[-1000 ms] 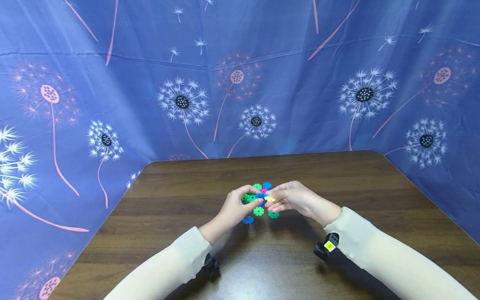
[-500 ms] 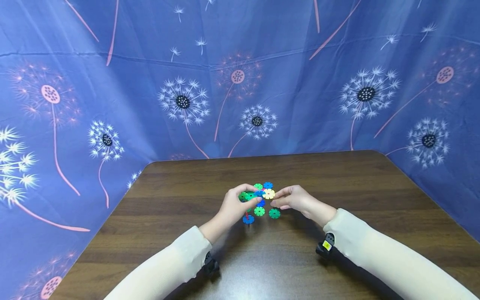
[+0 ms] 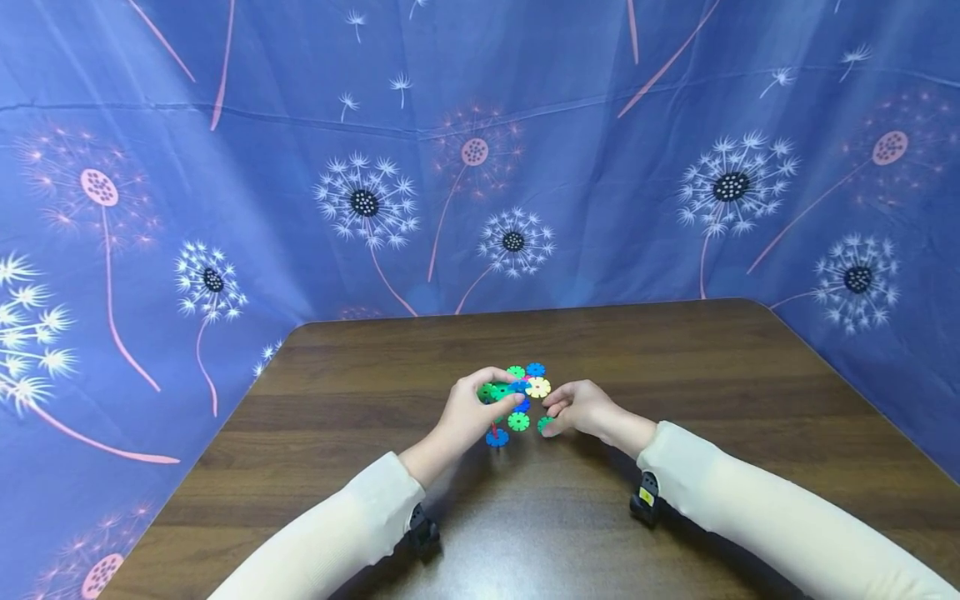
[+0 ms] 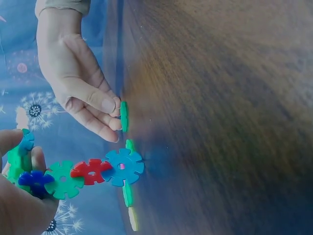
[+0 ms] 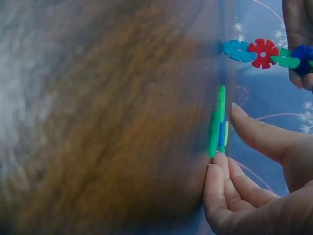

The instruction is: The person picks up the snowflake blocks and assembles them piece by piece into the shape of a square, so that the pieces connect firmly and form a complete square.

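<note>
My left hand grips a chain of interlocking notched plastic discs by its upper part, with thumb and fingers on either side. Red, green and blue discs run down to a light blue disc at the tabletop. A pale yellow disc sticks out at the upper right of this build. Over a loose green disc on the table is my right hand. In the right wrist view, its fingertips touch that green disc's edge, while the thumb stands apart from it.
Several loose discs lie around the build, among them a light green one in front and a blue one behind. The brown wooden table ends at a blue dandelion-print cloth.
My right hand has let go of the yellow disc, which stays on the build, and has moved down and toward me to the loose green disc. The left hand keeps its grip.
</note>
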A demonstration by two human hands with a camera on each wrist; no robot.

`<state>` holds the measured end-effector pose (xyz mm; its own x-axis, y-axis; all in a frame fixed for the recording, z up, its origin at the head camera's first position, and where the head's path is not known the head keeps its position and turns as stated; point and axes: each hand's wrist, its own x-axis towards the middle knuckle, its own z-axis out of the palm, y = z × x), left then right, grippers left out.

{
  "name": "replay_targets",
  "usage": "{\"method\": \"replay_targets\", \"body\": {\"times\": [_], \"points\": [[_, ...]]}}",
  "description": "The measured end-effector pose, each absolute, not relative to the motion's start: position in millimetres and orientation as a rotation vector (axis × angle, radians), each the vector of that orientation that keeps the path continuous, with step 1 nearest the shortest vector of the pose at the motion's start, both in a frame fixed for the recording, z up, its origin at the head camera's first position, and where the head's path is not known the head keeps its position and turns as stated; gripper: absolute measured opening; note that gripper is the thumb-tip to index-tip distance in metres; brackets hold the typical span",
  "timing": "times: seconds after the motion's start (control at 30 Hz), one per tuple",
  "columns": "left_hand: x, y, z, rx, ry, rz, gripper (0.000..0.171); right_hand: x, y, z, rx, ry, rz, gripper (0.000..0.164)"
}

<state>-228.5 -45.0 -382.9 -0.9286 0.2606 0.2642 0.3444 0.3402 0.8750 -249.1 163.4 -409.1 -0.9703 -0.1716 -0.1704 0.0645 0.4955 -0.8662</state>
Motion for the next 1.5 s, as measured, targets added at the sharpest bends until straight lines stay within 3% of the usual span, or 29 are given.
{"method": "replay_targets", "body": {"times": [0.37, 0.63, 1.2, 1.5], "points": [[-229, -46, -385, -0.583, -2.518, -1.729, 0.026, -249, 157, -409, -0.085, 2.626, -1.275, 0.034], [-229, -46, -386, -0.59, -2.543, -1.7, 0.022, -250, 166, -412, -0.053, 2.509, -1.387, 0.015], [-217, -43, -370, -0.584, -2.494, -1.694, 0.019, -240, 189, -390, -0.183, 2.27, -1.798, 0.028], [-228, -46, -387, -0.565, -2.47, -1.7, 0.019, -231, 190, -372, -0.236, 2.264, -1.942, 0.026]]}}
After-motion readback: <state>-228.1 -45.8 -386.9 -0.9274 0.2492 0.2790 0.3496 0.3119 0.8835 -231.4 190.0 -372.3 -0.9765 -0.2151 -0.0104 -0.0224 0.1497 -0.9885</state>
